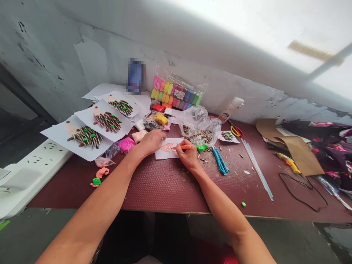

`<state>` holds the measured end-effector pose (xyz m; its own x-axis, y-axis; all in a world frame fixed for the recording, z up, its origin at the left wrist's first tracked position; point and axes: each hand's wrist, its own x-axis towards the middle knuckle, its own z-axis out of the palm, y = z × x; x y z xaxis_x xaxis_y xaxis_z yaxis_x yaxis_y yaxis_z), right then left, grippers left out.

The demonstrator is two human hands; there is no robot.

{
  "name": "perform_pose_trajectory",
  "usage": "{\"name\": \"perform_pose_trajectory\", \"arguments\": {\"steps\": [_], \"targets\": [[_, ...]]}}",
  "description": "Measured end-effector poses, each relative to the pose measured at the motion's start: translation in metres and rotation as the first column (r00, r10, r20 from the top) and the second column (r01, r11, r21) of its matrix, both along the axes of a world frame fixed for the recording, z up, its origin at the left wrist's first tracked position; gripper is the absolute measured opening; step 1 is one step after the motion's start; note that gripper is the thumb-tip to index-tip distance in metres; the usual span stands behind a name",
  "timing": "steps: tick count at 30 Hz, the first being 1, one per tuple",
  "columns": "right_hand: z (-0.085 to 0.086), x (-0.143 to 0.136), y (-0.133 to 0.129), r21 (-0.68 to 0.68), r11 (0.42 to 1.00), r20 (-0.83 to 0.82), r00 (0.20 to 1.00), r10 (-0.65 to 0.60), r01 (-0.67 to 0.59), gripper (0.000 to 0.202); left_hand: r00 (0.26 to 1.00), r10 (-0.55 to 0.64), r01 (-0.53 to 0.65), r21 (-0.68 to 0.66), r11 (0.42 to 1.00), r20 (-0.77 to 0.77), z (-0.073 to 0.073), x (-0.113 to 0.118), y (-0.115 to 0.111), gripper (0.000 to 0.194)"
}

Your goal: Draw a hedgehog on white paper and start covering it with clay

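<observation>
Right hand: the right hand [189, 156] is closed around an orange marker [182, 147], which is held nearly level with its tip pointed toward the left hand.
Left hand: the left hand [151, 141] is laid flat, fingers together, on the upper left edge of a small white card [168, 151], with nothing gripped.
Card: it is pinned to the dark red tabletop [165, 187] between the two hands, and an orange outline drawing is seen on it; the marker tip is met by the drawing.
Beyond the right hand: a clear plastic bag of striped seeds [199, 126] is found just behind the knuckles, and loose seeds are scattered beside the wrist.
Right of the right hand: blue scissors [220, 161] are lain near, and a bundle of clear sticks [257, 167] farther out.
Left of the left hand: a pink lump of clay [126, 143] is placed close by, and three sheets bearing seed hedgehogs [86, 136] are spread beyond it.
Behind both hands: a pack of coloured clay [176, 96] is propped against the wall.
</observation>
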<state>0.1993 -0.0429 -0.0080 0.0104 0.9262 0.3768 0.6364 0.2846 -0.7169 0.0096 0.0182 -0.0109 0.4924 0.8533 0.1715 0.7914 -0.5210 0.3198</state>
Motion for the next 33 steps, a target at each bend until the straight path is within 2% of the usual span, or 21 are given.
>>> {"name": "perform_pose_trajectory", "arguments": {"steps": [10, 16, 22, 33], "targets": [[-0.0005, -0.0002, 0.0004, -0.002, 1.000, 0.005, 1.000, -0.027, 0.027, 0.021, 1.000, -0.008, 0.008, 0.001, 1.000, 0.012, -0.0022, -0.0010, 0.0019, 0.031], [0.0001, -0.0002, -0.0001, 0.000, 1.000, -0.022, 1.000, 0.012, -0.012, 0.021, 1.000, 0.001, -0.001, -0.004, 1.000, 0.006, -0.0008, -0.0001, 0.0007, 0.031], [0.0004, 0.0000, 0.0002, 0.023, 0.998, -0.039, 0.998, -0.051, 0.052, 0.021, 1.000, 0.001, -0.001, 0.001, 1.000, -0.024, 0.0010, 0.0004, -0.0005, 0.032], [-0.0001, -0.0018, -0.0012, 0.019, 1.000, -0.007, 1.000, 0.007, -0.006, 0.020, 0.999, 0.005, -0.005, 0.000, 1.000, -0.042, 0.0040, 0.0015, -0.0028, 0.032]]}}
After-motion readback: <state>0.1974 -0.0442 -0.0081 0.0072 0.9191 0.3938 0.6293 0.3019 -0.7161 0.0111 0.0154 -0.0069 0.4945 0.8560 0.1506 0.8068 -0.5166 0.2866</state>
